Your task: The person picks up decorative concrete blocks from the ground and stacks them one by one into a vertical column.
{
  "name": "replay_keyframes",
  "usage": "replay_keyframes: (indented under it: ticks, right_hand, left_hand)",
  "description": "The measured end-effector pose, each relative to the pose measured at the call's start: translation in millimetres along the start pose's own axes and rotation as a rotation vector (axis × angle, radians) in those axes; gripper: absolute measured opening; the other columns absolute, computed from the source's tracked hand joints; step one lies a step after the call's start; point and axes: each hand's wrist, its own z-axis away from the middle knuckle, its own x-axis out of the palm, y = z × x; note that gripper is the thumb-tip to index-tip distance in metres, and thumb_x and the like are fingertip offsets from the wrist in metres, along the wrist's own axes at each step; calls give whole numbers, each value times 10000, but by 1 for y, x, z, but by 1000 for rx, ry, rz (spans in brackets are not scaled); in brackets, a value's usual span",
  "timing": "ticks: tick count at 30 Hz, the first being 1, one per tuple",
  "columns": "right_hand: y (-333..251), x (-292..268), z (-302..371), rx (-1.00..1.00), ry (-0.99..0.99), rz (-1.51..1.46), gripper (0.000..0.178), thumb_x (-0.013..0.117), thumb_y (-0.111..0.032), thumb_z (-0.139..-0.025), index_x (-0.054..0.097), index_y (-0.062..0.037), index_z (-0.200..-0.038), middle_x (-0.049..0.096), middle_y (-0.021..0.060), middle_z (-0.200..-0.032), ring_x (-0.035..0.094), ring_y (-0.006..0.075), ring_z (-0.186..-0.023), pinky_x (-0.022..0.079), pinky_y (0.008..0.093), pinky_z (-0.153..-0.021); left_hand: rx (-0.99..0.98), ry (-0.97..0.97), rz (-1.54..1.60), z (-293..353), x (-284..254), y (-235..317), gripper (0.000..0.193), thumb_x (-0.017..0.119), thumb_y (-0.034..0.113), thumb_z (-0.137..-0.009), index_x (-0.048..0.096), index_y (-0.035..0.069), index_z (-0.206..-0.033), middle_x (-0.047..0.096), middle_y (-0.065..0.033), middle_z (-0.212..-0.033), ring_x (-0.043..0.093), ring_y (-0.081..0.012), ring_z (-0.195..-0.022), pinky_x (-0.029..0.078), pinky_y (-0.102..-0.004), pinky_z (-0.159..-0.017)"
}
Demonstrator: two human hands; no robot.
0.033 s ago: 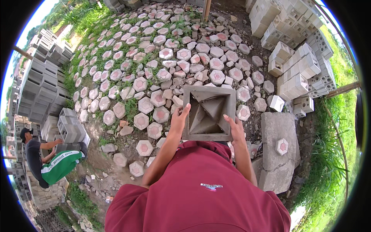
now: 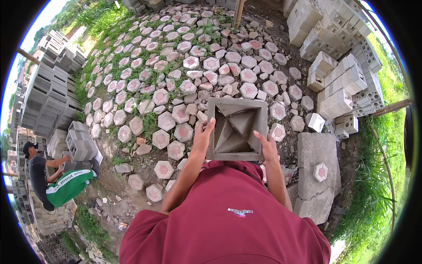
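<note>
In front of my body I hold a square grey concrete block (image 2: 236,156), with a raised rim and slanted faces sunk into its middle like a hollow pyramid. My left hand (image 2: 202,135) grips its left side, thumb lying on the rim. On the opposite side my right hand (image 2: 268,147) is closed round the edge, its thumb tip on the face. The fingers under the block are mostly hidden. Beyond it, hexagonal paving stones (image 2: 161,138) with pinkish centres cover the ground.
A broken concrete slab (image 2: 314,193) lies at right with one hexagonal paver (image 2: 320,172) on it. Hollow blocks are stacked at right (image 2: 336,103) and left (image 2: 48,99). A person (image 2: 39,169) in green trousers sits at far left. A wooden post (image 2: 238,13) stands at the back.
The view has shifted very slightly, and the seated person's head and arms have moved a little. The concrete block stays in both my hands.
</note>
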Motion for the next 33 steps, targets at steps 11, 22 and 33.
replay_keyframes:
  ticks: [11,22,33]
  right_hand:
    - [-144,-15,-186,1,-327,91,581,736,-311,-809,570,50,-1232,646,141,-1088,603,193,-971,469,315,-859]
    - [-219,49,-321,-76,-457,105,436,671,-149,-771,586,49,-1151,637,88,-981,584,157,-855,464,286,-772]
    - [-308,197,-491,-39,-438,147,545,635,-114,-732,530,57,-1240,637,121,-1007,595,175,-857,480,294,-773]
  left_hand:
    - [103,251,153,-116,104,68,532,604,488,-913,611,-15,-1085,575,-21,-989,480,-101,-934,358,-233,-857]
    - [124,412,146,-244,113,130,514,643,470,-892,619,-19,-1048,570,-4,-946,488,-85,-868,371,-221,-799]
    - [19,227,309,-442,64,259,607,791,371,-782,539,-35,-1156,627,-85,-983,590,-123,-850,467,-255,-761]
